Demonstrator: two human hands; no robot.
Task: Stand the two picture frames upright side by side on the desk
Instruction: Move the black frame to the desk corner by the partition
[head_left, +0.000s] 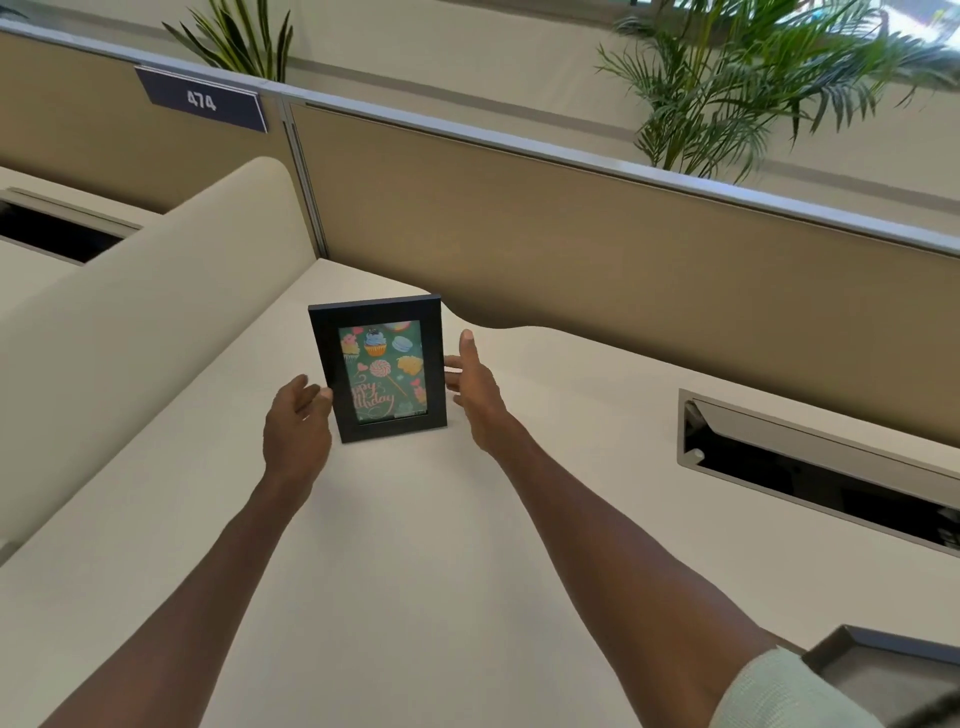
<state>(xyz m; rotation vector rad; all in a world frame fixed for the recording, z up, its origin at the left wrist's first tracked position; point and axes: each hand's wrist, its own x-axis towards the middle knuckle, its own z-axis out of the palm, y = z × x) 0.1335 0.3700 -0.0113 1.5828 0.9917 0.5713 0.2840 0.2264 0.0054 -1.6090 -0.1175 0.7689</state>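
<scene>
Frame (378, 368) is standing upright on the desk (415, 545), just left of picture centre, black border, green birthday card with cupcakes and a lollipop facing you. It's leaning back slightly.

Your left hand (296, 421) is sitting at the frame's lower left edge, fingers spread and curled loosely, fingertips touching or just off the border; can't tell which. Your right hand (470, 387) is sitting at the frame's right edge, fingers apart and extended, thumb pointing up, fingertips right at the border; contact is unclear too. Neither hand is clamping on it. Both forearms are reaching in from the bottom of the picture, a pale sleeve (779, 691) showing at lower right.

Second frame (883, 670) is lying at the lower right corner, only partly showing, dark rim with a grey face, well apart from the first one.

Tan partition (623, 244) is running across the upper half behind the desk, with a "474" sign (201, 98) at upper left. Cable slot (810, 462) is sitting open in the desk at the right. Plant (769, 78) is showing at upper right, another plant (234, 36) at upper left. Cream divider (130, 312) is curving up on the left.
</scene>
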